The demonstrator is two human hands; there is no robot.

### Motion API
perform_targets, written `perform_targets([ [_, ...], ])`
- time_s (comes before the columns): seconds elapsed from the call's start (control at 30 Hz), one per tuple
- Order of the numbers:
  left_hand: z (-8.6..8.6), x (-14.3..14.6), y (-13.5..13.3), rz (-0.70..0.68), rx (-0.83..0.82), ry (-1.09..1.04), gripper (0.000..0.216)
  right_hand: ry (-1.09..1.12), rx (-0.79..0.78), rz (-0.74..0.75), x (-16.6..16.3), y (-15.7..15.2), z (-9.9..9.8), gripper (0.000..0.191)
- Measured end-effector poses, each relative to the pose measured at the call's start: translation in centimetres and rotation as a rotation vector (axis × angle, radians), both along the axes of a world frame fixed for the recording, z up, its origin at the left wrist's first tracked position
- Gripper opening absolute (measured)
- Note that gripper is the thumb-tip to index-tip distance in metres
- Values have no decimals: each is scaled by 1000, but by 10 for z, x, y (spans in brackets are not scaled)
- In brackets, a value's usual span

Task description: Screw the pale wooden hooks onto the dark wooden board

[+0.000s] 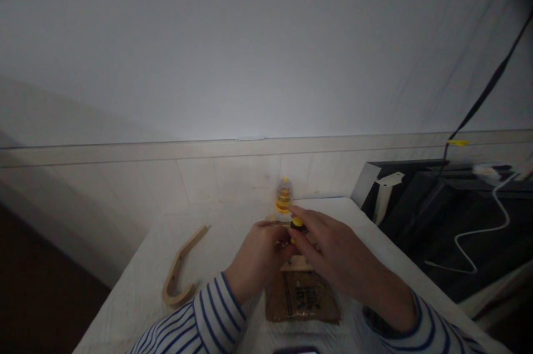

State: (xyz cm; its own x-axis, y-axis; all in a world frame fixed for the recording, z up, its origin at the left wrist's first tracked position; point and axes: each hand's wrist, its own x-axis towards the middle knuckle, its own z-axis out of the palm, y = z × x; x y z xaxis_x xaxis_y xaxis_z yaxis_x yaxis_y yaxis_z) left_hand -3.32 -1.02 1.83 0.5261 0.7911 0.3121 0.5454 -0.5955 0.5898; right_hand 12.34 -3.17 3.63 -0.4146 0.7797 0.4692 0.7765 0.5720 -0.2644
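— Screwdriver (296,226), black handle with a yellow cap, upright between both hands, above the middle of the white table (225,221).

— Gripped how?

— Pinched by the right hand (333,251). Thumb and forefinger closed on the handle just under the cap. Remaining fingers loosely bent and slightly spread, not wrapped round.

— And the left hand (259,258)?

— Curled into a loose fist, knuckles up, fingertips turned in toward the lower part of the tool. Pressed close against the thumb side of the right hand. Contents of the curl hidden, so impossible to tell what lies in the grip: perhaps the shaft, perhaps the small pale wooden piece (296,265) just beneath.

— Tip of the tool?

— Covered by fingers, not visible.

— Around the hands?

— Directly below, on the near side: a brown cardboard packet (302,296) with dark print, flat on the table, one corner under the right wrist. Just beyond the fingertips, near the far edge: a small clear container (283,197) with yellow parts, upright, close to the right forefinger but apart from it. Well off to the left: a curved wooden hook (180,268), lying flat, untouched. Striped sleeves (208,320) on both forearms.

— Farther out?

— To the right of the table, a dark surface with a looped white cable (478,232), and a black cable (487,90) slanting up the wall.
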Motion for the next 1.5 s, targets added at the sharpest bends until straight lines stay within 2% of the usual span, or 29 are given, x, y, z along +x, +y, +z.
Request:
perform_targets([
  [0.3, -1, 0, 0, -16, 21, 28, 13, -26, 16, 23, 0, 0, 1, 30],
  [0.7, -4, -1, 1, -58, 33, 17, 7, -63, 25, -7, -1, 1, 0, 29],
  [1.17, -4, -2, 1, -91, 16, -11, 10, -95, 71, -21, -2, 2, -4, 26],
  [1.5, 1, -1, 0, -124, -13, -37, 13, -110, 105, -44, -3, 2, -4, 26],
])
